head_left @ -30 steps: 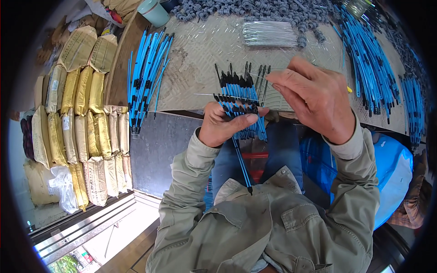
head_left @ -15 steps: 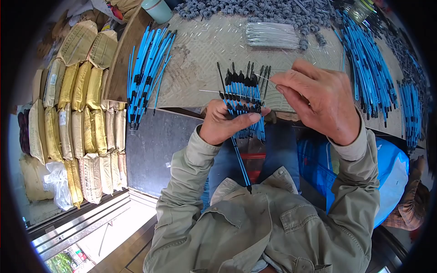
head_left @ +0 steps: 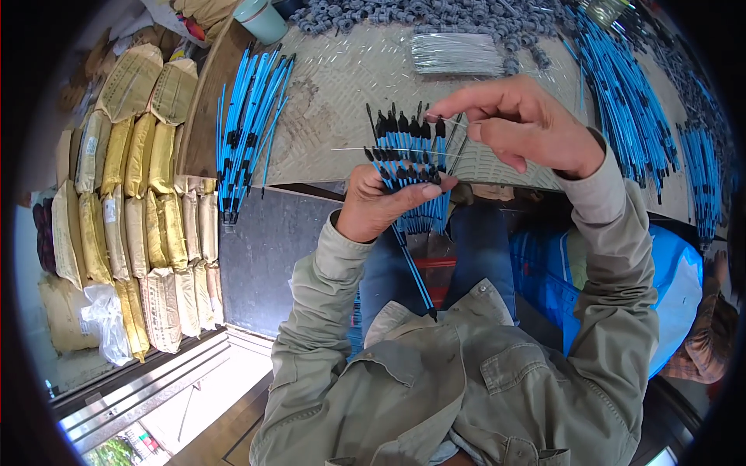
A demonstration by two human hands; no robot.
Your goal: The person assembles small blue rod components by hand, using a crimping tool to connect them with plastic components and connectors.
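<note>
My left hand (head_left: 381, 203) is closed around a fanned bundle of thin blue rods with black tips (head_left: 408, 167), held upright above my lap. A thin straight wire (head_left: 353, 149) runs crosswise through the bundle among the black tips. One pair of blue rods (head_left: 416, 272) hangs lower, toward my jacket. At the bundle's top right, my right hand (head_left: 528, 124) reaches over with its index fingertip against a black tip. Another fine wire seems pinched between that finger and the thumb; its ends are hard to make out.
On the worktable (head_left: 326, 93) lie a stack of wires (head_left: 457, 54), a heap of grey plastic fittings (head_left: 435, 12) and blue rod piles at left (head_left: 252, 124) and right (head_left: 625, 101). A pale green cup (head_left: 262, 21) stands at the back left. Wrapped packages (head_left: 140, 155) are stacked at left.
My right hand has moved up and left, its index finger now stretched to the black tips. The left hand still holds the bundle, in nearly the same place.
</note>
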